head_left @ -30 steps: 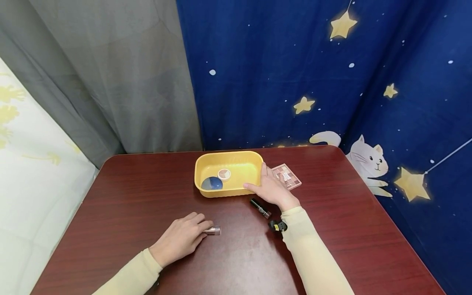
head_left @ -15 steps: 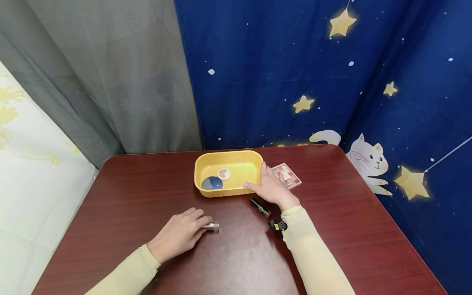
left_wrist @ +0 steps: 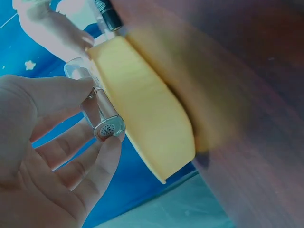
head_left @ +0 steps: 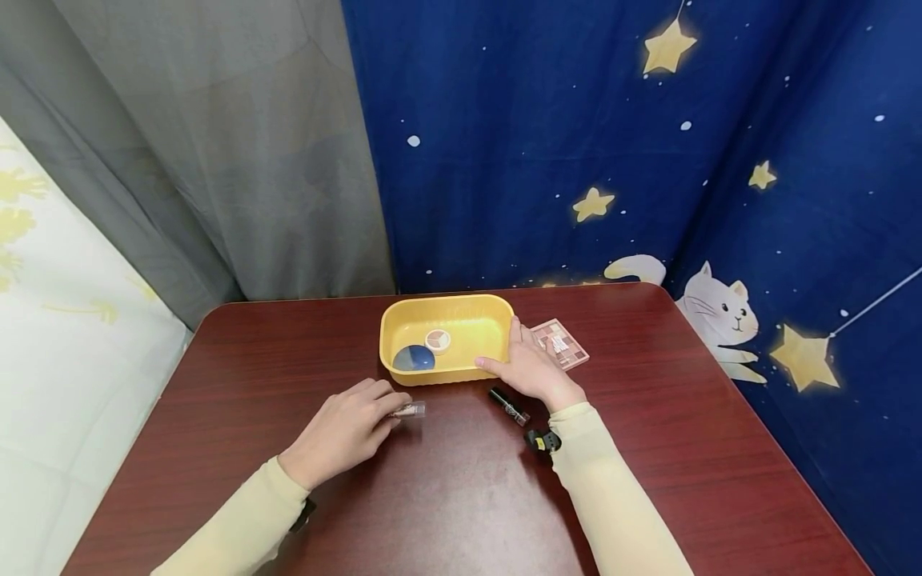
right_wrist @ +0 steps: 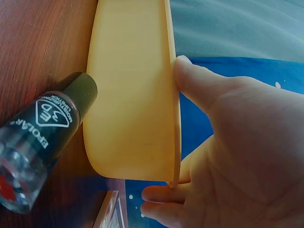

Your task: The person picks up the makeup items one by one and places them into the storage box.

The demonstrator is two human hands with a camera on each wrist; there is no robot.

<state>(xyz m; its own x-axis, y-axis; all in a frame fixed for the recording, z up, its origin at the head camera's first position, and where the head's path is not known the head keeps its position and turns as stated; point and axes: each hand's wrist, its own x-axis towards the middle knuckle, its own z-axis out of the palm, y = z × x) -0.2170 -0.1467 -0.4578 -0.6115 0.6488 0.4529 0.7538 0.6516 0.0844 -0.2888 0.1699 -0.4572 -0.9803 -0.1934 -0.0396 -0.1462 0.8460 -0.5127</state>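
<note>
- The left grip pinches a clear-capped tube, thumb on one side and fingertips on the other, with one end sticking out past the fingers
- That tube is in front of the yellow basket, near its front left corner; the left wrist view shows a shiny metallic section and a round end with small dark marking too fine to read
- It looks light, stiff and smooth, so it would probably slide or roll in a loose pinch; the clear part may well scratch or crack if dropped, and the middle of the barrel seems the surest place to hold
- The right grip holds the basket at its front right corner, thumb on the front rim and fingers about the right end
- The basket appears to be thin, light plastic, likely to skid if knocked, and the rim at that corner looks a sound hold
- Inside it lie a round three-part compact and a smooth blue piece, toward the left
- A black lipstick lies on the tabletop in front of the right end, and a palette, probably brittle, lies to the right
</note>
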